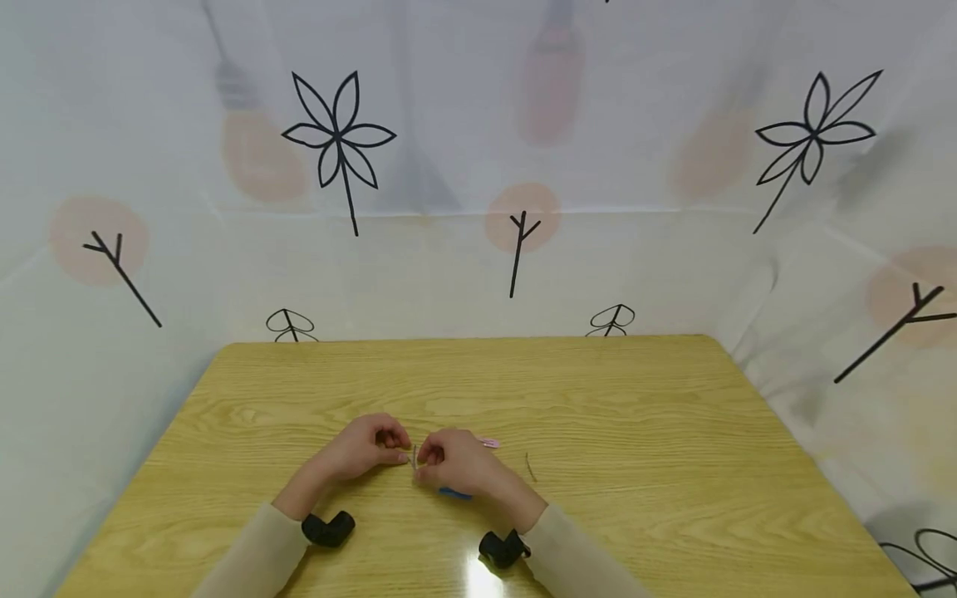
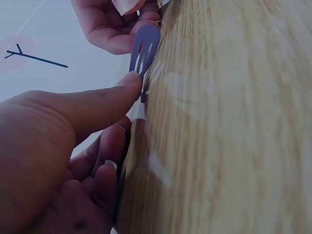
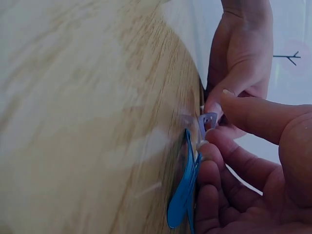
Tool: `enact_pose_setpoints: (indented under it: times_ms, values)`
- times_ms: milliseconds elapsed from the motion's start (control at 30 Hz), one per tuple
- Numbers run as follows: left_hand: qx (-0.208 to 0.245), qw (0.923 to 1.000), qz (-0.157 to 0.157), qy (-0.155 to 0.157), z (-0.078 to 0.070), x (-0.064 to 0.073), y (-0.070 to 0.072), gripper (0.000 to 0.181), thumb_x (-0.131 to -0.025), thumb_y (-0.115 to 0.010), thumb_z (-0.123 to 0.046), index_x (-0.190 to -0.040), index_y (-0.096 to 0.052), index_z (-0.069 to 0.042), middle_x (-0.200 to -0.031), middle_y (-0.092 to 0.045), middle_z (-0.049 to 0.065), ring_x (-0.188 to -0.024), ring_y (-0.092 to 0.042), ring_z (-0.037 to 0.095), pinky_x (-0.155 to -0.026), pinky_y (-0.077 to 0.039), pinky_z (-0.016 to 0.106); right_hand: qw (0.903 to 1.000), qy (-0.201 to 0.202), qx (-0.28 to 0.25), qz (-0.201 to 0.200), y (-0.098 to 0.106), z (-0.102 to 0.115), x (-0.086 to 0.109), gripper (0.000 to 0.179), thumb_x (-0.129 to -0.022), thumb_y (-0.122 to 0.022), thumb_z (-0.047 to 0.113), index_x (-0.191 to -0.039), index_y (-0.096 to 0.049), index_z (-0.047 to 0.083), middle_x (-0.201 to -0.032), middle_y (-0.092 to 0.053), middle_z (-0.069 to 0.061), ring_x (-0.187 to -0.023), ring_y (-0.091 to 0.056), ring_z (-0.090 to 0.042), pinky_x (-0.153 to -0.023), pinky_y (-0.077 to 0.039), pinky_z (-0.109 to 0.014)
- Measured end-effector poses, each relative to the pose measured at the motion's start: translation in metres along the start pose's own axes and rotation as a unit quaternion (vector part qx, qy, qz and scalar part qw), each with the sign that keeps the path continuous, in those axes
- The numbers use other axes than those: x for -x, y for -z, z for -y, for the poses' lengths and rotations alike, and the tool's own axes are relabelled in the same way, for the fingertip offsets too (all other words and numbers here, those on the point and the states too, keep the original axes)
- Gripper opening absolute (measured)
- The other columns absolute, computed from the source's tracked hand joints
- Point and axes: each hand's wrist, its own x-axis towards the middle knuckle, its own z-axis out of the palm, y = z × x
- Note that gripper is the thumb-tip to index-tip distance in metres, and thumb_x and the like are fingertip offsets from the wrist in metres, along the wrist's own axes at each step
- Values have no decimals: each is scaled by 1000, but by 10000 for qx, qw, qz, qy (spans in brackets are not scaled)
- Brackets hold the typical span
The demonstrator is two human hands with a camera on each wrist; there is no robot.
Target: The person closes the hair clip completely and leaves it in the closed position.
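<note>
- From here I see the left grip [image 1: 362, 448] pinching the purple clip [image 2: 148, 41] by one end, thumb laid on it.
- The clip stands up between the two hands, just above the worktop [image 1: 635, 399] or touching it; I can't tell which.
- The right grip [image 1: 465, 461] is loose, thumb and fingers parted, fingertips right by the clip's other end.
- A blue clip [image 3: 181, 192] lies just beside the right fingers, a pink clip [image 1: 489, 443] beyond that hand.
</note>
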Motion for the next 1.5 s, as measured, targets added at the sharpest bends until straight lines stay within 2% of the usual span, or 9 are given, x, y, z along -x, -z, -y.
enact_pose_setpoints:
  times_ms: [300, 400, 633, 833, 1000, 1267, 1500]
  values:
    - [38, 9999, 12, 138, 0, -2, -4, 10, -89, -78, -19, -95, -71, -16, -89, -60, -2, -79, -55, 16, -71, -46, 30, 9998, -197, -56, -41, -1, -2, 0, 13, -87, -79, 23, -88, -69, 15, -75, -61, 7, -65, -54, -8, -61, -45, -26]
    - [-19, 9999, -24, 142, 1, -2, -5, 9, -88, -78, -20, -94, -71, -17, -87, -60, -4, -78, -55, 14, -70, -46, 29, 9998, -167, -52, -24, -1, -1, 0, 13, -87, -79, 23, -88, -69, 15, -75, -61, 7, -64, -54, -7, -61, -44, -25]
    - [-102, 9999, -95, -61, -2, -2, -7, 5, -88, -78, -17, -88, -73, -17, -84, -57, -4, -74, -53, 13, -67, -45, 28, 10000, -62, 47, -30, -2, -1, -1, 12, -87, -78, 22, -87, -68, 15, -71, -60, 7, -61, -50, -6, -58, -42, -24]
    - [-230, 9997, -86, 6, -4, -2, -7, 6, -89, -77, -18, -86, -72, -17, -83, -55, -3, -73, -53, 13, -66, -44, 28, 10000, -66, 52, -3, -2, 0, -3, 11, -87, -78, 21, -88, -69, 15, -72, -60, 8, -62, -52, -6, -60, -43, -24]
    - [-256, 9997, 9, 46, -4, -1, -6, 6, -93, -73, -20, -89, -70, -16, -85, -54, -3, -74, -52, 13, -66, -44, 29, 9998, 28, 179, -100, -3, 0, -3, 6, -92, -72, 17, -88, -70, 13, -72, -60, 8, -63, -52, -5, -61, -44, -24]
    - [-155, 9998, 102, 95, -6, 0, -4, 9, -97, -67, -21, -93, -66, -13, -88, -54, -1, -75, -52, 15, -67, -43, 29, 9993, -19, 319, -202, -3, 0, -5, 9, -96, -67, 17, -93, -71, 10, -72, -58, 8, -62, -51, -6, -60, -43, -24]
    - [152, 9996, 199, 98, -10, 1, -3, 11, -98, -66, -22, -96, -63, -11, -86, -55, 3, -76, -51, 19, -67, -41, 31, 9993, 6, 325, -197, -3, -2, -5, 10, -98, -65, 16, -93, -72, 10, -73, -59, 8, -63, -51, -6, -60, -43, -24]
